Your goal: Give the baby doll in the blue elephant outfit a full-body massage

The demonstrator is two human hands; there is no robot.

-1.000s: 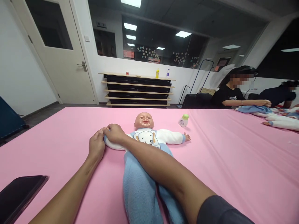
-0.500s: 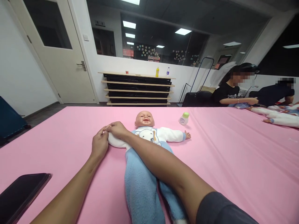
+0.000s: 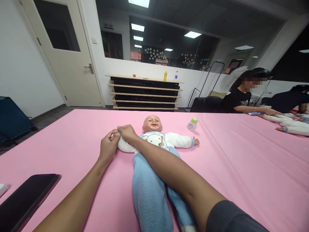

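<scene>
Both hands meet at the doll's sleeve (image 3: 124, 146) on the near-left side of the doll (image 3: 154, 141). In the head view, our left hand (image 3: 107, 149) lies on the pink table cover (image 3: 72, 135) with its fingers pressed together in a pinch at the sleeve's cuff. Our right hand (image 3: 127, 132) reaches across the doll's body from the right and closes its fingertips on the same cuff from above, so that the two hands touch.

Compared with one second earlier, the hands sit slightly higher along the sleeve and the white cloth is more bunched beneath the right hand. A small pale tip, perhaps the doll's hand, shows between our fingertips, though it is too small to tell. We judge that the cuff is being worked along the doll's arm, with the grip unchanged.

The doll lies on its back, head away from us, its blue trousers (image 3: 149, 187) running under our right forearm. Its other arm stretches to the right, bare hand showing. A small bottle (image 3: 192, 124) with a green cap stands just beyond that arm. A dark phone (image 3: 26, 199) lies well apart at the lower left. At the far right, other people (image 3: 241, 96) sit at the same table with their own bundles of cloth.
</scene>
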